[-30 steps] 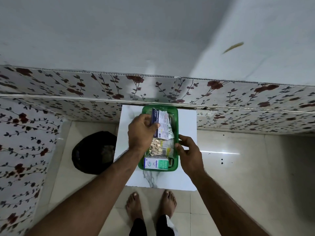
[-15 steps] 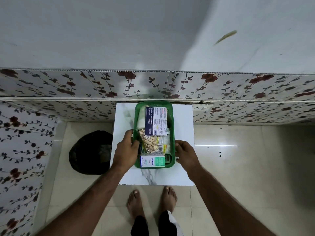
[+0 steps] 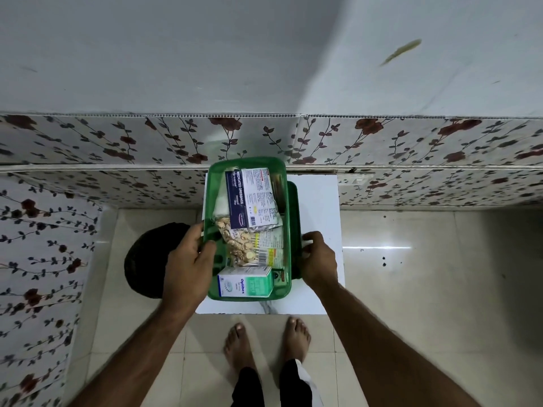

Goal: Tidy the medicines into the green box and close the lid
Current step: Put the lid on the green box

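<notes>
A corner of a home, seen by a person standing barefoot on a tiled floor.

Glossy pale floor tiles [image 3: 411, 289] reflected a light at 3 o'clock, and bare feet [image 3: 266, 339] stood at 6 o'clock. Rose-patterned panels [image 3: 382, 142] lined the lower wall from 9 to 3 o'clock, under plain painted wall [image 3: 205, 54] at 12 o'clock. A small white marble-look table [image 3: 320, 207] stood against them at centre, bearing a green box [image 3: 249, 297] of household medicines, with a dark round bin [image 3: 147, 259] beside it at 8 o'clock.
</notes>
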